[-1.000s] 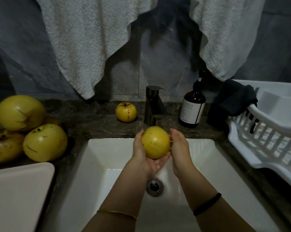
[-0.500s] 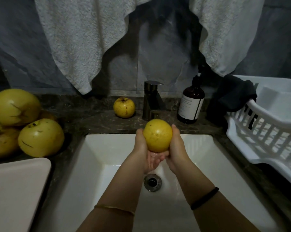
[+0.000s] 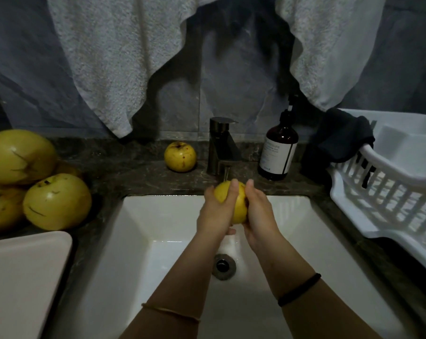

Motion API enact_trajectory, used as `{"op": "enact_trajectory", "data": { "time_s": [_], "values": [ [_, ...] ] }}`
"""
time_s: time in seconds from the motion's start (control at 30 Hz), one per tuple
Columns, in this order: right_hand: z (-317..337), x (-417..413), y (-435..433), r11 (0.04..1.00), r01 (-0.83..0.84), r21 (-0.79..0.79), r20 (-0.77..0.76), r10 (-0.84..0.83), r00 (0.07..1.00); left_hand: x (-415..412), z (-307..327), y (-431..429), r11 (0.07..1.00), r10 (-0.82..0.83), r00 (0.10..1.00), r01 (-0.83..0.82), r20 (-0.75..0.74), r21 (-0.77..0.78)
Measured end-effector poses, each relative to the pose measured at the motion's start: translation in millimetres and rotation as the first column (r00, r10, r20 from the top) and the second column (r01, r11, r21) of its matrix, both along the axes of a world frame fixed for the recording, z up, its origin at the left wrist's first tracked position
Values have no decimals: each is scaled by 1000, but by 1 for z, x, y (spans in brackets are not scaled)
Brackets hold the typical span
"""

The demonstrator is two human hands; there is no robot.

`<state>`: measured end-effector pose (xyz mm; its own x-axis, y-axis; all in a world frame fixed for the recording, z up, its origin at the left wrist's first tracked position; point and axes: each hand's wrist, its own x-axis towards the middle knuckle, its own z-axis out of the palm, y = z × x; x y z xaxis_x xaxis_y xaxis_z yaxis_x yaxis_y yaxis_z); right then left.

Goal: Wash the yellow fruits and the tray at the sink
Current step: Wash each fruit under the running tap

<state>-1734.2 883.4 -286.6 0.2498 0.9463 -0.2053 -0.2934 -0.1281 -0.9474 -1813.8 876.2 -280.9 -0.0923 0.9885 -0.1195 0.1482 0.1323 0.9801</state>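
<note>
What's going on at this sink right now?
A person grips one yellow fruit between the left hand and right hand over the sink, just under the faucet. A second fruit sits on the counter left of the faucet, a pile of fruits waits at the far left, and the tray lies in front of it, untouched.

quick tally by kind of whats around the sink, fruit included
yellow fruit: 5 clear, maybe a sixth hidden in the pile
white towels: 2
brown pump bottle: 1
dark cloth: 1
white basket: 1
tray: 1
total: 11
</note>
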Motion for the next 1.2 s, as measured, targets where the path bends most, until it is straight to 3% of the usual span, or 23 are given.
{"op": "enact_trajectory", "data": {
  "time_s": [0.17,0.27,0.43,0.6,0.73,0.9,1.07,1.2],
  "values": [
    [0,4,-3,996,-45,73,-40,48,998,-8,5,3,995,75,960,-54,269,-85],
    [3,5,-4,996,-65,54,-124,71,990,-8,9,0,989,123,927,-85,355,-121],
    [10,6,-5,995,-93,44,-267,101,959,-7,11,0,984,155,931,-115,331,-139],
    [8,7,-1,998,-59,30,-352,66,934,-4,8,-2,997,77,974,-76,215,-12],
    [9,5,-2,998,-45,39,-438,58,897,-4,12,-2,996,87,961,-77,262,-50],
    [8,3,-3,998,-66,26,-268,70,961,-5,12,-3,993,98,951,-75,293,-89],
    [9,1,-3,996,-74,45,-296,84,951,-6,12,-1,991,116,942,-88,314,-102],
    [8,2,-5,996,-82,45,-205,90,975,-6,9,0,992,107,950,-84,294,-90]
  ]
}}
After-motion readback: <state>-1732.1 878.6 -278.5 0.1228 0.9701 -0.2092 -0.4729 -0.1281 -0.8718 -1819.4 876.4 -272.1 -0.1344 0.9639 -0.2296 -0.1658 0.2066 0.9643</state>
